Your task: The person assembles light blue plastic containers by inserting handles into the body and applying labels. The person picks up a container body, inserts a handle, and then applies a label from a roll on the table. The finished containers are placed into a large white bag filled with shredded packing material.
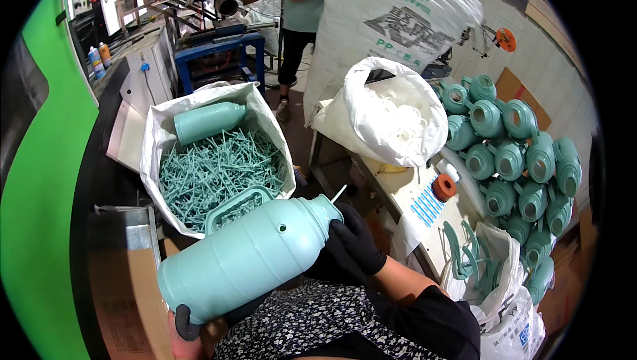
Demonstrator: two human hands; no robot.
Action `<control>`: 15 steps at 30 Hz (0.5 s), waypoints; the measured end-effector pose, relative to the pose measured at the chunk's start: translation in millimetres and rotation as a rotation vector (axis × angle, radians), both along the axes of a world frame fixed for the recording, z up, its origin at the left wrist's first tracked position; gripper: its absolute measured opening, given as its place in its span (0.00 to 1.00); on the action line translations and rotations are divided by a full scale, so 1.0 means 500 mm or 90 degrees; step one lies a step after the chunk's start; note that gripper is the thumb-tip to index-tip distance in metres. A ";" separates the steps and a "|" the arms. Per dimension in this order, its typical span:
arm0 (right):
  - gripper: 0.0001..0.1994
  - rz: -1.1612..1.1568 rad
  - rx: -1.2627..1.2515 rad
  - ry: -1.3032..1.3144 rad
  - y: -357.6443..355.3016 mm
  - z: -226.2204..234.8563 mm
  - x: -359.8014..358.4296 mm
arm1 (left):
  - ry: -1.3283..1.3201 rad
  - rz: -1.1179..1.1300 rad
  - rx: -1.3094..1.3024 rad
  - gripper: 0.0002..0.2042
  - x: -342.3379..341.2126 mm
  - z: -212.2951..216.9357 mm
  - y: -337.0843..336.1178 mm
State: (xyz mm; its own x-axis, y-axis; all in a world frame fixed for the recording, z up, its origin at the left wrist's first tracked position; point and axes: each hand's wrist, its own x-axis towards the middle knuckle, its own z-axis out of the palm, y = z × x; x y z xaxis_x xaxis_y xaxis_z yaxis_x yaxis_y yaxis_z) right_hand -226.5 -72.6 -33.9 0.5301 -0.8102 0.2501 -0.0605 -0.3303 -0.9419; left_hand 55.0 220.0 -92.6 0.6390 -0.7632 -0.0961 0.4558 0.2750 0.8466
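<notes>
You've got the teal bottle (249,260) lying tilted across your lap, your black-gloved right hand (355,237) closed around its neck, your left hand (189,323) cupping the base from below. The sack of teal scraps (212,167) sits just beyond it.

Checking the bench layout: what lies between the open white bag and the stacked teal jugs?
In the head view, nothing: white bag and teal jugs nearly touch.
</notes>
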 end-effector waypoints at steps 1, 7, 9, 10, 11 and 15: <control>0.20 0.018 0.055 -0.024 0.010 0.022 0.004 | 0.000 -0.009 -0.002 0.26 0.002 -0.001 -0.006; 0.20 0.058 0.218 -0.092 -0.002 0.043 0.004 | -0.002 -0.070 -0.023 0.26 0.007 0.008 -0.051; 0.19 0.050 0.221 -0.054 -0.010 0.042 0.007 | -0.004 -0.083 -0.027 0.26 0.003 0.011 -0.060; 0.19 0.059 0.222 -0.072 -0.017 0.029 0.010 | -0.007 -0.086 -0.032 0.26 0.003 0.015 -0.058; 0.20 0.049 0.224 -0.086 -0.022 0.010 -0.005 | -0.003 -0.107 -0.035 0.26 -0.002 0.011 -0.074; 0.19 0.019 0.217 0.021 -0.022 -0.001 -0.001 | -0.011 -0.122 -0.032 0.25 -0.014 0.013 -0.102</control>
